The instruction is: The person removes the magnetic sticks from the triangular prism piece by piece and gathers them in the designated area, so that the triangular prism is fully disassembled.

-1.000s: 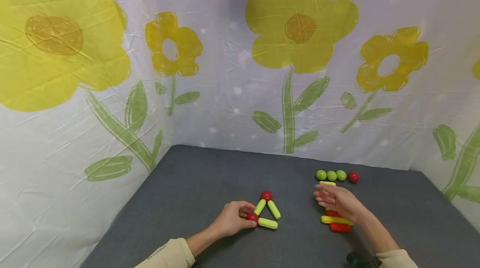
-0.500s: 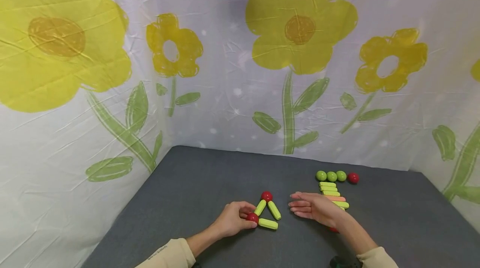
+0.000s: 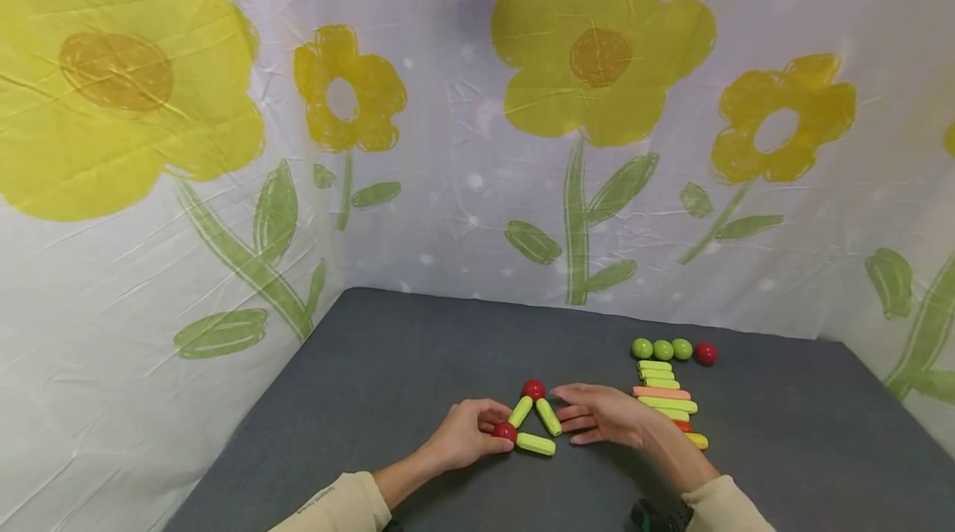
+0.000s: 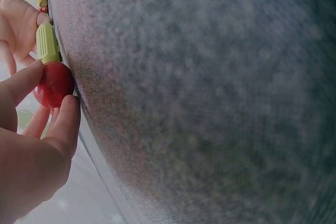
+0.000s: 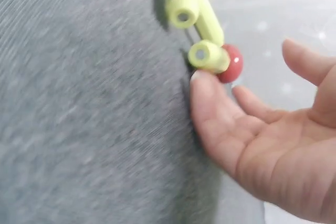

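Observation:
My left hand [image 3: 464,435] pinches a glossy red ball [image 3: 505,432] between thumb and fingers; the left wrist view shows this red ball [image 4: 55,85] up close. From it run two short yellow-green magnetic-looking rods, one rod [image 3: 520,412] slanting up to a second red ball [image 3: 533,389], one rod [image 3: 535,444] pointing right. A third rod [image 3: 548,417] slants down from the upper ball, making a near triangle. My right hand [image 3: 608,416] holds nothing, its fingers spread beside that third rod. In the right wrist view a fingertip lies at this rod's grey-disc end [image 5: 200,54]; contact is unclear.
On the right of the dark grey table [image 3: 388,358] lies a column of yellow-green, pink, red and yellow rods [image 3: 664,394], partly behind my right forearm. Behind it stand a row of green balls [image 3: 662,350] and one red ball [image 3: 705,353]. A flowered curtain [image 3: 448,225] borders the table.
My right hand has moved left, from over the rod column to beside the triangle. My left hand and the red ball it holds have stayed in place.

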A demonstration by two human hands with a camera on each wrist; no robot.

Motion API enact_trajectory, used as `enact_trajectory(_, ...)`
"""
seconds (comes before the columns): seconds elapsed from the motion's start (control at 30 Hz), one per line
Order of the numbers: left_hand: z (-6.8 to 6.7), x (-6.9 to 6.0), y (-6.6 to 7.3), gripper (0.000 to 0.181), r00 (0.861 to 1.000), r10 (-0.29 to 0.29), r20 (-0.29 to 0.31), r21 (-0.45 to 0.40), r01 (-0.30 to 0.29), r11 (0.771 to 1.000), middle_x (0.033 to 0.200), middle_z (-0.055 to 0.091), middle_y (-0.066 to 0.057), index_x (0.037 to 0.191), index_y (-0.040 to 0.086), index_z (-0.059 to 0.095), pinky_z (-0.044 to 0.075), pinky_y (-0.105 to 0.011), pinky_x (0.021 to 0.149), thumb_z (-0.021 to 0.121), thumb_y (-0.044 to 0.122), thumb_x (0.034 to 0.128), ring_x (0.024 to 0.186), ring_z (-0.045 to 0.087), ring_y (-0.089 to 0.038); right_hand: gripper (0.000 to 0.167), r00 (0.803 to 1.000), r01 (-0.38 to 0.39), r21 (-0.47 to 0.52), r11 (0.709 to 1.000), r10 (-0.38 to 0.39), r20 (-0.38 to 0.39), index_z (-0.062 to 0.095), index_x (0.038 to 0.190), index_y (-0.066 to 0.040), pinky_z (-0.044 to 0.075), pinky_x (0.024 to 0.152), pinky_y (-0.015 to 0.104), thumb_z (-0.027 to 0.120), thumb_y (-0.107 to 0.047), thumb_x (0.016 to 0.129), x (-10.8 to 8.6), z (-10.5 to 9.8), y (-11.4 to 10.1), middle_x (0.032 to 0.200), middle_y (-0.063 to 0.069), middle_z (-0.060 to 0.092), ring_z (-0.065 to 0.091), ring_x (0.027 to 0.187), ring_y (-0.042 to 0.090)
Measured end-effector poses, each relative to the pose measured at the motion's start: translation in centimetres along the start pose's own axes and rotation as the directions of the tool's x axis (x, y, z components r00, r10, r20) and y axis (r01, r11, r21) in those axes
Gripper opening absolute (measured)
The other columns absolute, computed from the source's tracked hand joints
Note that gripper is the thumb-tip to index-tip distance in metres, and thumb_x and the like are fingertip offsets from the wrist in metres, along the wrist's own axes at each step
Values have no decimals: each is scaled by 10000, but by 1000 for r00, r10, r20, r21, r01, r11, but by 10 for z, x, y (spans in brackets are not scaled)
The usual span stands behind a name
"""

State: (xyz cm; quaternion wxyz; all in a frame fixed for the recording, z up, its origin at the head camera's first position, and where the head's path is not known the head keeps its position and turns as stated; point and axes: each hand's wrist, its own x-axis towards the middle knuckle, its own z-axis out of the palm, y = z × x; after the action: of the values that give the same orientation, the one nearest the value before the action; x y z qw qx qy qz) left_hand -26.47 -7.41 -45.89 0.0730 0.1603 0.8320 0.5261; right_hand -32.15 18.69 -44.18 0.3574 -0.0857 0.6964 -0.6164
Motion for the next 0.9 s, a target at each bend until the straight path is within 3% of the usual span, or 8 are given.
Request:
enact_trajectory(0.17, 0, 0, -1, 352, 1000, 7, -3, 10, -7, 1000, 922, 666, -40, 1071, -7, 669, 535, -335, 731, 807, 39, 750, 832, 644, -180, 633, 999, -35, -54, 998, 35, -4, 251, 1442, 49, 489, 848, 399, 476, -352, 1008, 4, 2, -6, 1093, 142, 564, 587, 934, 219)
enact_trajectory(0.4, 1, 0, -1, 342, 1000, -14, 5, 11, 14, 1000, 917, 661, -26, 1068, 4, 670, 534, -350, 738, 804, 45, 757, 832, 640, -173, 687, 999, -41, 6, 999, 41, -26, 207, 1423, 100, 504, 784, 341, 510, -343, 994, 9, 7, -2, 977, 103, 597, 607, 864, 206)
enact_trajectory(0.67, 1, 0, -1, 346, 1000, -11, 3, 10, 11, 1000, 930, 662, -34, 1069, 4, 668, 534, -370, 747, 805, 41, 754, 844, 642, -189, 367, 1000, -19, 23, 1000, 19, -21, 568, 1159, 40, 531, 723, 277, 526, -285, 993, 13, 16, 4, 777, 3, 592, 669, 801, 156)
enact_trajectory(0.9, 1, 1, -1, 352, 1000, -22, -1, 23, 22, 1000, 928, 658, -29, 1075, 13, 668, 535, -367, 745, 808, 53, 754, 838, 639, -184, 437, 996, 27, -35, 999, -30, -80, 555, 1217, 109, 540, 698, 273, 563, -254, 975, 17, 20, 4, 765, 7, 648, 663, 733, 123)
